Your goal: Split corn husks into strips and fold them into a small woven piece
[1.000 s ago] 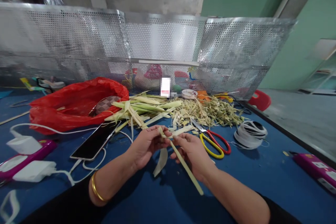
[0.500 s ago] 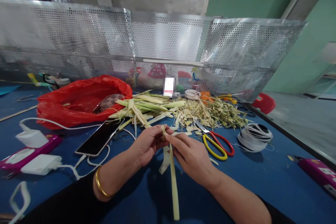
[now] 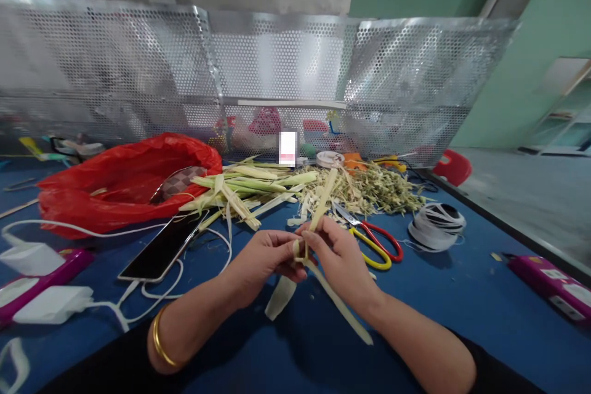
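Observation:
Between my hands are pale yellow-green strips that look like corn husk, crossed and folded over one another. My left hand (image 3: 268,258) is closed, pinching the fold with thumb and fingers. Across from it, my right hand (image 3: 341,258) is closed on one husk strip (image 3: 325,194) that sticks up and away from me. Another strip end (image 3: 344,308) slants down to the right beneath my right hand. A wider, thinner piece (image 3: 281,298) hangs below my left fingers. Fingers hide part of the crossing.
Behind my hands lie long husks (image 3: 258,184) and dried shreds (image 3: 383,188). Red-and-yellow scissors (image 3: 381,246) and a white spool (image 3: 436,228) are to the right. A phone (image 3: 159,249), white cables and a red plastic bag (image 3: 115,191) occupy the left; a purple tool (image 3: 551,286) is far right.
The strip end that hung straight down toward me now slants to the right. A strip now stands up at my right fingers. My view has shifted slightly right.

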The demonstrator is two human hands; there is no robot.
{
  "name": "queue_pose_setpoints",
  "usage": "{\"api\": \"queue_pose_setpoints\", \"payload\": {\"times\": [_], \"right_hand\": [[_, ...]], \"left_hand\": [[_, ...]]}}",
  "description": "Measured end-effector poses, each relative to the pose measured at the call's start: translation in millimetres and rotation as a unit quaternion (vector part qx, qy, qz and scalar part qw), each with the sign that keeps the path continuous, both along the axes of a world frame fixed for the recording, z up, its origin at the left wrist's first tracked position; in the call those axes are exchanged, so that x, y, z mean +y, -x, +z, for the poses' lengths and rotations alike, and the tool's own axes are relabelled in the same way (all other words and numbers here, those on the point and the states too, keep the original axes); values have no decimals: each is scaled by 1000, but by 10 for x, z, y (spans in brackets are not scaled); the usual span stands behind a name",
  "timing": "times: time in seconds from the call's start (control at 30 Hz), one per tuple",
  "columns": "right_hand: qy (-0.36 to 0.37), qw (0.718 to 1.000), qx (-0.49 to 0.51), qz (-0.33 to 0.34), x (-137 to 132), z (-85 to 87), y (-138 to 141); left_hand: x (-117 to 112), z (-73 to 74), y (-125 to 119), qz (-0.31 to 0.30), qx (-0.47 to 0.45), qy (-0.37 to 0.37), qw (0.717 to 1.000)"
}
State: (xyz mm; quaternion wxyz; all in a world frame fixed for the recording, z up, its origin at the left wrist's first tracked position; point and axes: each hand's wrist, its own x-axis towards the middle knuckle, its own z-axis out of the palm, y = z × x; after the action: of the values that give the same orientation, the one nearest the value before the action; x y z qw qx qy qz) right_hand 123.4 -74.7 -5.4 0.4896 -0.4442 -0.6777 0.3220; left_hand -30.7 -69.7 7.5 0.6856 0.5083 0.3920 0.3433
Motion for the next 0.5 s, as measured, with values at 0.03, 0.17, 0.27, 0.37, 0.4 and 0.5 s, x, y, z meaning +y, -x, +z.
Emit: {"api": "queue_pose_setpoints", "payload": {"times": [0.03, 0.17, 0.27, 0.37, 0.4, 0.5], "right_hand": [[7, 1000, -24, -11, 3, -9, 3], [-4, 991, -116, -61, 9, -45, 4], [-20, 984, -153, -91, 13, -64, 4], [-26, 980, -163, -108, 17, -73, 8], [-21, 980, -164, -110, 18, -74, 10], [-6, 980, -169, -105, 25, -78, 16]], "left_hand": [[3, -5, 2, -9, -1, 5, 1000], [23, -27, 7, -32, -9, 9, 999], [20, -31, -6, -22, -4, 4, 1000], [4, -32, -28, 5, 9, 1, 1000], [-1, -35, -34, 14, 11, 1, 1000], [-12, -53, -43, 29, 18, 4, 999]]}}
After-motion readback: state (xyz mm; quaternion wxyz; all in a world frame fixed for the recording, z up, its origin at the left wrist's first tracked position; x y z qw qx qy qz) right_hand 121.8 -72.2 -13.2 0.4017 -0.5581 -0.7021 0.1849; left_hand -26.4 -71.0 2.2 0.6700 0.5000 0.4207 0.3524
